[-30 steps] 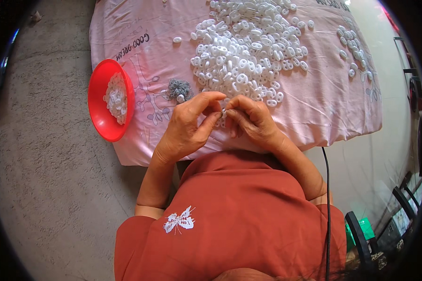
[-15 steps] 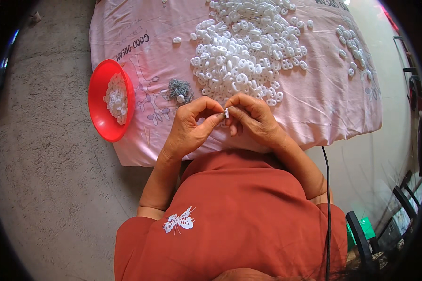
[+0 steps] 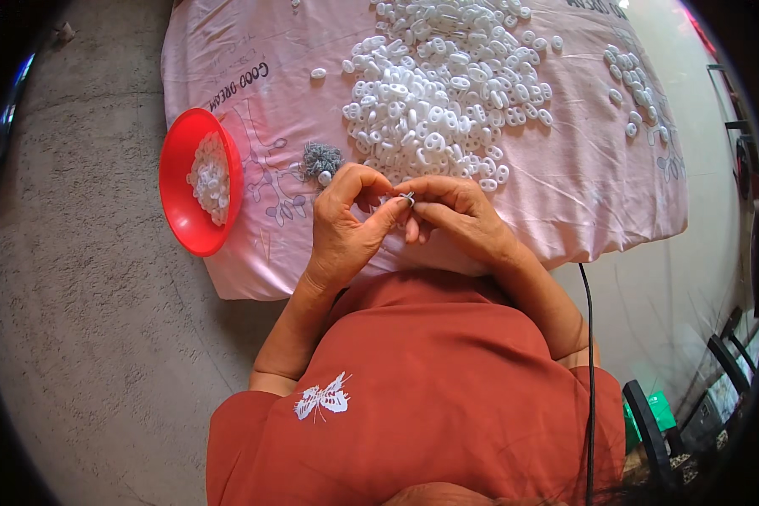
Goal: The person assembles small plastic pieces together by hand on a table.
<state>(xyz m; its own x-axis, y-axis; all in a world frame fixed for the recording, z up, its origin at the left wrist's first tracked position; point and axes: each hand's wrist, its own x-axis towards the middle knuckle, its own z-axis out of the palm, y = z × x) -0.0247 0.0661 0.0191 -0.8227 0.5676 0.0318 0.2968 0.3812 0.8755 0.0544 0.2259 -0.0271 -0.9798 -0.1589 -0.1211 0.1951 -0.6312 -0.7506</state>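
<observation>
The left hand (image 3: 346, 228) and right hand (image 3: 460, 215) meet fingertip to fingertip above the near edge of the pink cloth (image 3: 582, 177), both closed in a pinch on one small white and grey part (image 3: 406, 199) held between them. Just beyond the hands lies a heap of smooth, oval white plastic rings (image 3: 443, 93); a fuzzy clump of small grey pieces (image 3: 320, 158) lies near the left hand. A glossy round red bowl (image 3: 177, 181) holding white rings sits at the cloth's left edge on the rough concrete floor (image 3: 84, 337).
</observation>
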